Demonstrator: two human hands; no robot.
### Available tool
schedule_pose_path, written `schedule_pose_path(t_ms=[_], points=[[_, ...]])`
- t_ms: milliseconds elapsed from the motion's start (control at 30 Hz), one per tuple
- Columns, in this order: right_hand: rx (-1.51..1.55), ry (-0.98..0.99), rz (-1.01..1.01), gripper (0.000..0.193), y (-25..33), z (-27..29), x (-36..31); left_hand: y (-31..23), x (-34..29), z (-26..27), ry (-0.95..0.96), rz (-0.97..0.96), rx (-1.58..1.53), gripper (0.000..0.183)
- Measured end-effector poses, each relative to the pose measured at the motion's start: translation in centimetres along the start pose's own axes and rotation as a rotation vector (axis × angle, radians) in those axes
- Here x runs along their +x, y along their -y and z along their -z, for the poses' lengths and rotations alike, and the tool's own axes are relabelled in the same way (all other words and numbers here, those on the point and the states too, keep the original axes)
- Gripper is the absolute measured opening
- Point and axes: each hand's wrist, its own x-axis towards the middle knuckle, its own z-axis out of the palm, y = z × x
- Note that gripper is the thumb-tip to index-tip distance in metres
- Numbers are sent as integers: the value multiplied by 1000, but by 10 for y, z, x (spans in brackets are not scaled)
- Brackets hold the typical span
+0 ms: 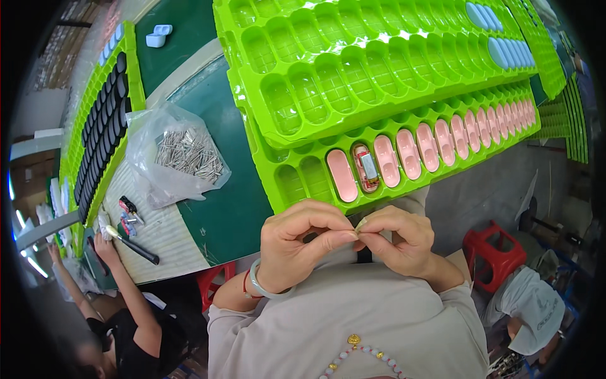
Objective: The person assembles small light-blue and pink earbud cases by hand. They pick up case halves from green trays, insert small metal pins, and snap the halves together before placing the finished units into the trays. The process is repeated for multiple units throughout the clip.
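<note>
My left hand [303, 243] and my right hand [398, 239] meet close to my chest, fingertips pinched together on a tiny pale part [360, 223]. Just beyond them lies a bright green compartment tray [297, 180] holding a row of pink oval cases [435, 142]. One slot holds an opened case with a small metal piece [366, 167] inside. A second green tray [328, 76] is stacked on top, with several pale blue cases [505, 50] at its far right.
A clear bag of metal pins [183, 151] lies on the green table to the left. Another green tray with black parts [101, 126] sits farther left. A co-worker's hand [104, 243] holds a black tool. Red stools [495, 252] stand on the floor.
</note>
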Motion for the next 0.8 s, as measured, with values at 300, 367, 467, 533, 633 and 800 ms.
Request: schedule_pose_path(t_ms=[300, 367, 467, 533, 633, 800], points=[[49, 18, -108, 10, -5, 2, -3, 0, -2, -8, 14, 31, 30, 11], [122, 20, -146, 9, -5, 4, -4, -3, 4, -2, 104, -38, 191, 14], [92, 24, -131, 8, -6, 12, -5, -25, 29, 4, 28, -292, 773, 22], [116, -9, -171, 7, -9, 17, -9, -23, 52, 16, 181, -600, 1134, 29], [100, -20, -197, 6, -10, 22, -13, -18, 69, 17, 388, -723, 1280, 34], [97, -51, -231, 7, -9, 25, -16, -26, 78, 23, 546, -845, 1279, 31]])
